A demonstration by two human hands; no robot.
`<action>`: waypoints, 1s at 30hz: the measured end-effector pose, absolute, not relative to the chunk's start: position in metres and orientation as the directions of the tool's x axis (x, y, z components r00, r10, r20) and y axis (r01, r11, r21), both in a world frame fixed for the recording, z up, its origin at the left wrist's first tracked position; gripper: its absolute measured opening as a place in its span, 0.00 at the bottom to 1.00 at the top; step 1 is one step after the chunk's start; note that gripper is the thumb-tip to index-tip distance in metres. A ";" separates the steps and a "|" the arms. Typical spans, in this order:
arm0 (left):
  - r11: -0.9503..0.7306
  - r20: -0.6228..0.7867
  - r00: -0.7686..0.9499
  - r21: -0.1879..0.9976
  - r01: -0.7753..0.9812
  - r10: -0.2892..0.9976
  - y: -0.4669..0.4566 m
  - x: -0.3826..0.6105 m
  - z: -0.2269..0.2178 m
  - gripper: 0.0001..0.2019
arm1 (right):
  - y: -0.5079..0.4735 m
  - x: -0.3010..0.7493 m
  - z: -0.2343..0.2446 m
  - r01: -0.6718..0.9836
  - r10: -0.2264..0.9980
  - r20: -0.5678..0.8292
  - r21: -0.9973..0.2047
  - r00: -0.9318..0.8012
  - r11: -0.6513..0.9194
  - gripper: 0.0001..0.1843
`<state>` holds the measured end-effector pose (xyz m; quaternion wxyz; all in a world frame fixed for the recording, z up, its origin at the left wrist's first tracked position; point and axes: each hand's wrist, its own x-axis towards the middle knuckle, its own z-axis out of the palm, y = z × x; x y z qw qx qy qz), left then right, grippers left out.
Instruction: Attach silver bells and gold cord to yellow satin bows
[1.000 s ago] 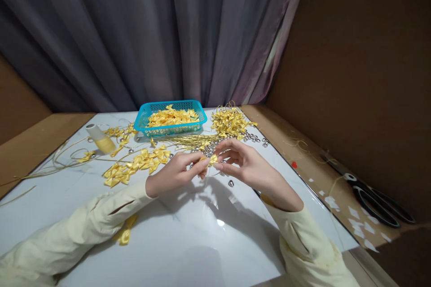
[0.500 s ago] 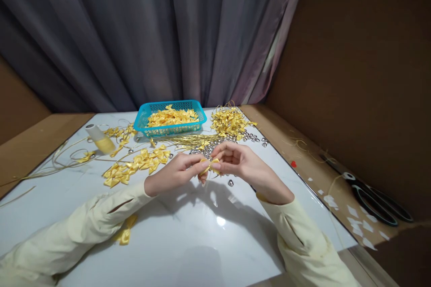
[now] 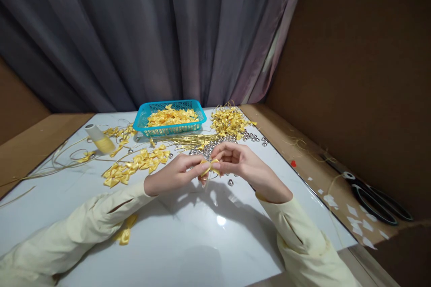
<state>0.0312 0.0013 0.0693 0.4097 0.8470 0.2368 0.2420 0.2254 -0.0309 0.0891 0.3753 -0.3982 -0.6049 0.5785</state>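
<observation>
The small yellow ribbon bow is mostly covered by the fingertips that meet on it. Only its two wings show, and its knot cannot be made out. A pale strand seems to drop from it toward the white table, but it is too fine to be sure. Both forearms are cut off at the near edge. The left sleeve hides part of a stray bow lying under it. At the right, the black scissors sit half in shadow on the brown board.

The left hand is closed, with thumb and forefinger pinching the bow's left wing and the other fingers tucked beneath. The right hand is curled, its bent fingers gathered at the bow's right wing and gripping it. Whether its lower fingers hold anything else cannot be told.

The bow sits right between the two hands, held just above the middle of the table. The silver bells are scattered beyond it, and one loose bell lies just near and right of it.

Left of the left hand runs a row of finished bows. Farther back stands a teal basket filled with bows, and a heap of corded bows lies to its right. A small bottle lies on the table at the far left.
</observation>
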 end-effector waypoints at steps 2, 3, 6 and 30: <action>-0.568 0.228 0.769 0.797 0.205 0.597 0.002 0.031 0.069 0.16 | -0.030 0.226 0.088 0.069 0.918 -0.013 -0.998 -0.397 0.016 0.09; -0.574 0.234 0.766 0.793 0.206 0.599 0.002 0.031 0.070 0.16 | -0.030 0.226 0.088 0.077 0.923 -0.006 -0.997 -0.384 0.026 0.09; -0.583 0.258 0.742 0.784 0.213 0.618 0.004 0.030 0.069 0.15 | -0.029 0.226 0.087 0.123 0.962 0.098 -0.984 -0.256 0.132 0.09; -0.720 0.406 0.632 0.581 0.379 0.660 0.008 0.031 0.066 0.16 | -0.027 0.205 0.072 0.080 0.972 -0.104 -0.993 -0.209 -0.089 0.12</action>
